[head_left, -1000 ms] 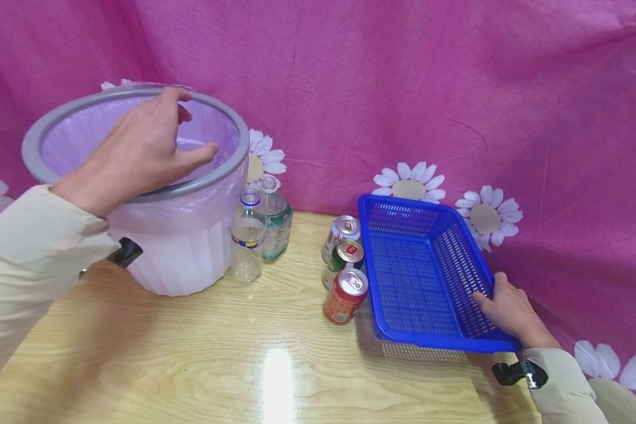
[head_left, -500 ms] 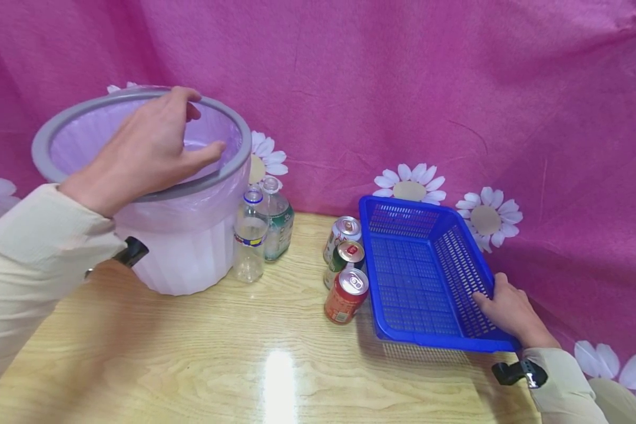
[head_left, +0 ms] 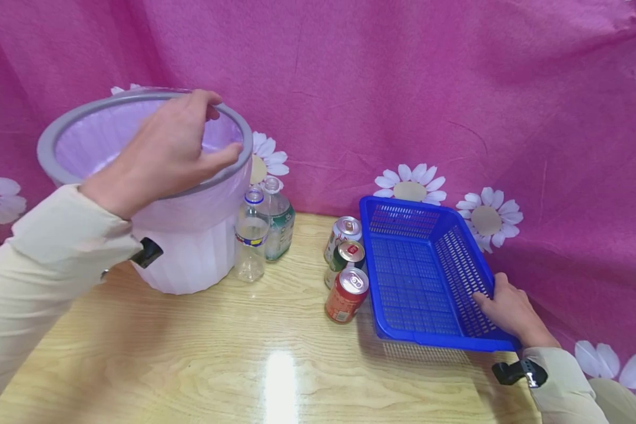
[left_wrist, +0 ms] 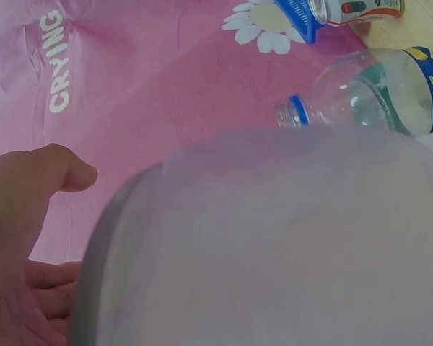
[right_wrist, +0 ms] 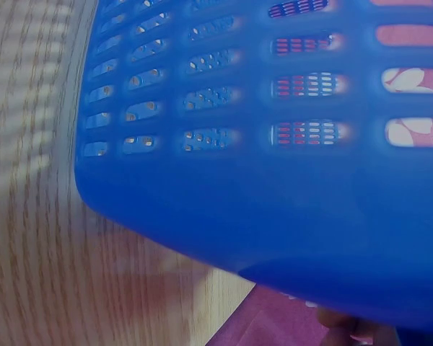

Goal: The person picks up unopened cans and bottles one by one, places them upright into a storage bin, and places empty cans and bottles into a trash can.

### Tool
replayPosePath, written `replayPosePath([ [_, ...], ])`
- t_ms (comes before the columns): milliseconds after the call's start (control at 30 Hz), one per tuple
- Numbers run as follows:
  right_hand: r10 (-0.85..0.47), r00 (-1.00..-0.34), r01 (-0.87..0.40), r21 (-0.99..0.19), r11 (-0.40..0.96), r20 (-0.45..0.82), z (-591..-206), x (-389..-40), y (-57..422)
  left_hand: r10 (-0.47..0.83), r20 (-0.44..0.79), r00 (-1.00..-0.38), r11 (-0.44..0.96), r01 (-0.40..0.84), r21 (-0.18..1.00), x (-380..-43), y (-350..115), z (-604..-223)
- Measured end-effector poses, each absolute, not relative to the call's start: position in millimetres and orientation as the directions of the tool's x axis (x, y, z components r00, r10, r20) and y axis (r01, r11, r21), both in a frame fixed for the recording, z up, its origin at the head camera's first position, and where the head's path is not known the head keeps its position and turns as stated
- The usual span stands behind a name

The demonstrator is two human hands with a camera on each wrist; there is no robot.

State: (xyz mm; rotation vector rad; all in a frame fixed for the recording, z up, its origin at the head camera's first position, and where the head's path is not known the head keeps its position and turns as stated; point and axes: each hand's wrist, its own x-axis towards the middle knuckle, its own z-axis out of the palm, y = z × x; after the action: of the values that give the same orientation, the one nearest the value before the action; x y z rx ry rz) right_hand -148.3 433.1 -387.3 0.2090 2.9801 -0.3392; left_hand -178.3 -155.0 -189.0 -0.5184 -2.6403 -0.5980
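In the head view my left hand (head_left: 164,147) is held over the mouth of a white trash can (head_left: 191,253), thumb and fingers spread apart with nothing between them. The can has a grey rim (head_left: 50,147) and a translucent purple liner. At the right, my right hand (head_left: 514,312) grips the side rim of a blue plastic basket (head_left: 418,282), thumb inside and the other fingers partly hidden. The basket holds nothing. In the right wrist view its slotted wall (right_wrist: 202,194) fills most of the picture. The left wrist view shows the left thumb (left_wrist: 65,169) apart from the curved grey rim.
Two clear plastic bottles stand beside the trash can: one with a blue neck ring (head_left: 251,241) and one with a green label (head_left: 280,224). A red can (head_left: 344,297), a green can (head_left: 339,262) and a white can (head_left: 341,235) line the basket's left side. A pink flowered cloth (head_left: 318,106) hangs behind.
My left hand has moved to the right over the trash can's mouth. The can shifts slightly rightward in view. My right hand and the basket stay where they were.
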Motion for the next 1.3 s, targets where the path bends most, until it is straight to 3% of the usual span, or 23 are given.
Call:
replayPosePath([
  [567,0.12,-0.979,0.156,-0.224,0.962,-0.165,-388,-148,431,0.341,0.494,-0.8,0.791,0.528,0.31,-180,-130,-192],
  [867,0.116,-0.981,0.149,-0.223,0.964,-0.154,-389,-148,431,0.374,0.583,-0.721,0.723,0.621,0.304,-178,-110,-200],
  [1300,0.102,-0.988,0.126,-0.212,0.969,-0.118,-390,-147,431,0.411,0.55,-0.727,0.718,0.63,0.296,-179,-86,-215],
])
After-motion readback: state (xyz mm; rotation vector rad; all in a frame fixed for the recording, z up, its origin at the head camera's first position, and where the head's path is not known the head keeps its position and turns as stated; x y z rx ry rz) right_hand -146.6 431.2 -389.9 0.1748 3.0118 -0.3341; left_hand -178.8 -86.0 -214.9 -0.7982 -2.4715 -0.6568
